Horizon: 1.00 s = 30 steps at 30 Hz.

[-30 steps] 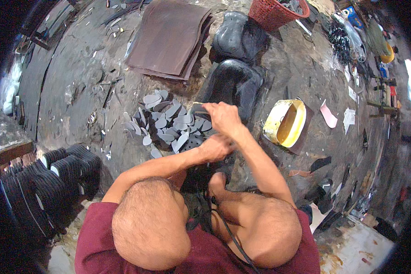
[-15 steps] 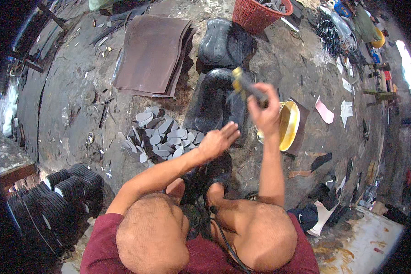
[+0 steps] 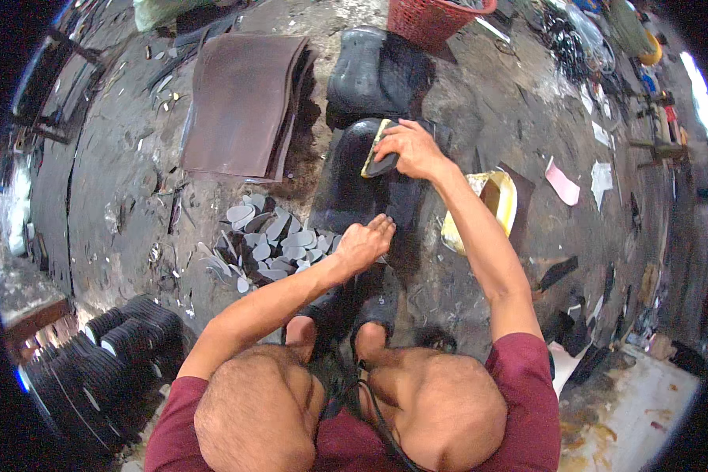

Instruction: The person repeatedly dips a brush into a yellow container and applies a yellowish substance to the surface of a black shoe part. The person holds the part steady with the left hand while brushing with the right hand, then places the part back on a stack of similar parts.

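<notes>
My right hand (image 3: 414,149) is closed round a dark-handled brush (image 3: 375,149) with a yellowish, glue-like coating along its edge. The brush lies over a glossy black sheet (image 3: 359,185) on the floor in front of me. At the sheet's near edge rests my left hand (image 3: 363,245), its fingers bent and pressed together on the black material; the thumb is mostly hidden. To the right stands a cut-open yellow container (image 3: 501,206), partly behind my right forearm. Beside my left hand lies a pile of grey oval cut-outs (image 3: 271,245).
A stack of brown sheets (image 3: 240,106) lies at the far left. Beyond the black sheet is a dark moulded block (image 3: 367,72), with a red basket (image 3: 429,22) behind it. Several black soles (image 3: 71,381) are stacked at lower left. A pink scrap (image 3: 562,182) lies on the right.
My right hand has swung the brush left and down onto the black sheet. My left hand has moved slightly nearer to me, its fingers now bent at the sheet's edge.
</notes>
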Available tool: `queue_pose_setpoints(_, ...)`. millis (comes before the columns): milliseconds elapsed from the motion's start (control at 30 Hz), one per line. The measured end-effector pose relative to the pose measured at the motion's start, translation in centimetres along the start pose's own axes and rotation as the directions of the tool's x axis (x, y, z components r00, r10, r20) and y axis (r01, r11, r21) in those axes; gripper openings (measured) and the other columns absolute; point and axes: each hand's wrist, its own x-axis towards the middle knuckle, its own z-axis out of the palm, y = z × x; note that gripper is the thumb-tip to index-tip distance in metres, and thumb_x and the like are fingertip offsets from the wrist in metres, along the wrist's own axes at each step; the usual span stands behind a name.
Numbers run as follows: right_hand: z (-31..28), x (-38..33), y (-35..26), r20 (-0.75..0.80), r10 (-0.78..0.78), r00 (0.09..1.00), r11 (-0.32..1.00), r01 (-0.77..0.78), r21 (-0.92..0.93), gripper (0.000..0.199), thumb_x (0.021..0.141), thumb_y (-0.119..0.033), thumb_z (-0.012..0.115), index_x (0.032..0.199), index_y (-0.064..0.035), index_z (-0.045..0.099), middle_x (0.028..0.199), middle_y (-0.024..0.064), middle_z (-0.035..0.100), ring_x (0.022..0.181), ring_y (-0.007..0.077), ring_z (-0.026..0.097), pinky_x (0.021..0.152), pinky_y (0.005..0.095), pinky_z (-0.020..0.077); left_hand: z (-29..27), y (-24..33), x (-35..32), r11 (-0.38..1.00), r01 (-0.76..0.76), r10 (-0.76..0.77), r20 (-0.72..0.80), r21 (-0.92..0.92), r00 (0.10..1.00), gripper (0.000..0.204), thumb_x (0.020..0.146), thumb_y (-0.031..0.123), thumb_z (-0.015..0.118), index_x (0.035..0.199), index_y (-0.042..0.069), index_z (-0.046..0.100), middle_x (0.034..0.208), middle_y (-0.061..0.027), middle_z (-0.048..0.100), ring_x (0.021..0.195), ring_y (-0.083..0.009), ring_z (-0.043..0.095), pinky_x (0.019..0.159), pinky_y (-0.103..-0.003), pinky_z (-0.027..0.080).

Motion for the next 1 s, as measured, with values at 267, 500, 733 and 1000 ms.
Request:
queue_pose_setpoints(267, -3.2, -7.8, -2.4, 0.347, 0.781, 0.518, 0.560, -0.828, -0.026, 0.047, 0.079, -0.019, 0.064, 0.123, -0.0338, 0.070, 0.110, 0.0106, 0.074, 0.105, 0.0332, 0.069, 0.090, 0.0469, 0.0550, 0.3, -0.3, 0.0, 1.000, -0.004, 0.004, 0.039, 0.004, 0.999, 0.053, 0.086, 0.011, 0.057, 0.139, 0.001, 0.053, 0.147, -0.0115, 0.054, 0.135, -0.0235, 0.053, 0.083, -0.036, 0.061)
queue_pose_setpoints(500, -1.7, -8.1, -6.9, 0.097, 0.847, 0.522, 0.506, -0.849, 0.154, 0.049, 0.082, -0.019, 0.063, 0.131, -0.0208, 0.062, 0.108, 0.0183, 0.072, 0.102, 0.0404, 0.068, 0.089, 0.0526, 0.0536, 0.2, -0.4, -0.1, 0.996, 0.077, -0.078, -0.025, -0.036, 0.997, 0.061, 0.084, 0.007, 0.058, 0.144, 0.005, 0.048, 0.148, -0.0084, 0.053, 0.138, -0.0221, 0.050, 0.080, -0.036, 0.061)
queue_pose_setpoints(733, -2.0, -7.4, -6.4, -0.038, 0.856, 0.516, 0.517, -0.856, 0.022, 0.049, 0.087, -0.022, 0.062, 0.136, -0.0170, 0.055, 0.099, 0.0224, 0.072, 0.091, 0.0432, 0.070, 0.079, 0.0572, 0.0526, -0.3, -2.1, 0.3, 0.995, 0.046, -0.051, -0.057, -0.088, 0.997, 0.068, 0.079, 0.003, 0.063, 0.146, 0.005, 0.046, 0.151, -0.0085, 0.049, 0.141, -0.0220, 0.046, 0.079, -0.038, 0.061)
queue_pose_setpoints(1000, -0.2, -10.4, -13.6, 0.123, 0.718, 0.685, 0.677, -0.728, 0.107, 0.033, 0.089, -0.019, 0.060, 0.122, -0.0253, 0.064, 0.096, 0.0127, 0.074, 0.090, 0.0378, 0.070, 0.073, 0.0527, 0.0556, -1.7, -2.5, -3.6, 0.952, 0.035, -0.134, -0.310, -0.304, 0.941, 0.054, 0.076, 0.003, 0.067, 0.128, 0.018, 0.065, 0.140, -0.0063, 0.060, 0.126, -0.0267, 0.060, 0.086, -0.038, 0.059)
